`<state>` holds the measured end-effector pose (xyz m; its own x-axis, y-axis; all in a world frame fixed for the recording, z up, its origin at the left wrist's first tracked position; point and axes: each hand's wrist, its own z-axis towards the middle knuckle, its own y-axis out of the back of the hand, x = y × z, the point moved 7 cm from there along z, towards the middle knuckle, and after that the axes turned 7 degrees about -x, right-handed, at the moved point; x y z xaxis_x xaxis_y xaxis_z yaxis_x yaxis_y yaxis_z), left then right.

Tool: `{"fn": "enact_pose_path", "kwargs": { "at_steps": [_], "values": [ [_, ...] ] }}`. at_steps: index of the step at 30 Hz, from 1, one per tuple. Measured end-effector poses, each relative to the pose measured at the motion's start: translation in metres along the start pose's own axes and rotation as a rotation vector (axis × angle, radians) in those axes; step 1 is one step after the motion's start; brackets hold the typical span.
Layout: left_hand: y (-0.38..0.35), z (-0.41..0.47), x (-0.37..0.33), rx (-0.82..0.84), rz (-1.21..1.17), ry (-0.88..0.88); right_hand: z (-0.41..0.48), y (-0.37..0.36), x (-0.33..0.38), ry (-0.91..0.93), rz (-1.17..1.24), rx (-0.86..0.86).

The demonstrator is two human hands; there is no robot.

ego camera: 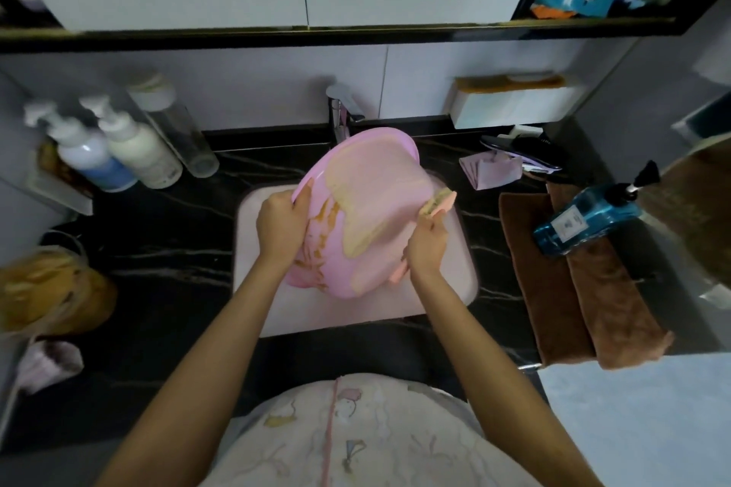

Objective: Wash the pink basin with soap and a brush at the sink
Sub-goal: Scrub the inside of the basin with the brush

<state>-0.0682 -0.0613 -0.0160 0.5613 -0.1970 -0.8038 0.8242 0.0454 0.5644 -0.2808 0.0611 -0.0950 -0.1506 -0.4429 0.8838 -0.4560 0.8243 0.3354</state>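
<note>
Bathroom sink [459, 257]: my left fingers [302, 196] pinch the likely light, slippery basin [375, 202] by its rim; right fingers [429, 227] grip the brush [437, 204].

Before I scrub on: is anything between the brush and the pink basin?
Nothing visible. The right hand holds the brush with its bristles against the pink basin; the left hand grips the basin's rim on the far side, tilting it over the sink.

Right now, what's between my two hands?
In the head view, the pink basin, tilted over the sink: the left hand grips its rim, the right hand holds the brush against its side.
</note>
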Motion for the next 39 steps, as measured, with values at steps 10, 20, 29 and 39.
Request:
{"fn": "enact_pose_path", "kwargs": {
  "at_steps": [10, 20, 29, 39],
  "values": [
    [-0.001, -0.008, 0.003, -0.049, 0.021, 0.080, -0.002, 0.012, 0.014, 0.060, -0.107, 0.033],
    [-0.001, -0.011, 0.003, -0.074, -0.017, 0.086, -0.053, 0.001, 0.007, 0.123, 0.017, 0.114],
    [0.004, -0.011, 0.013, -0.139, 0.010, 0.186, -0.082, -0.003, 0.029, 0.277, -0.134, 0.211],
    [0.004, -0.002, 0.027, -0.138, -0.120, 0.325, -0.079, 0.006, 0.022, 0.411, -0.467, 0.298]
  ]
}}
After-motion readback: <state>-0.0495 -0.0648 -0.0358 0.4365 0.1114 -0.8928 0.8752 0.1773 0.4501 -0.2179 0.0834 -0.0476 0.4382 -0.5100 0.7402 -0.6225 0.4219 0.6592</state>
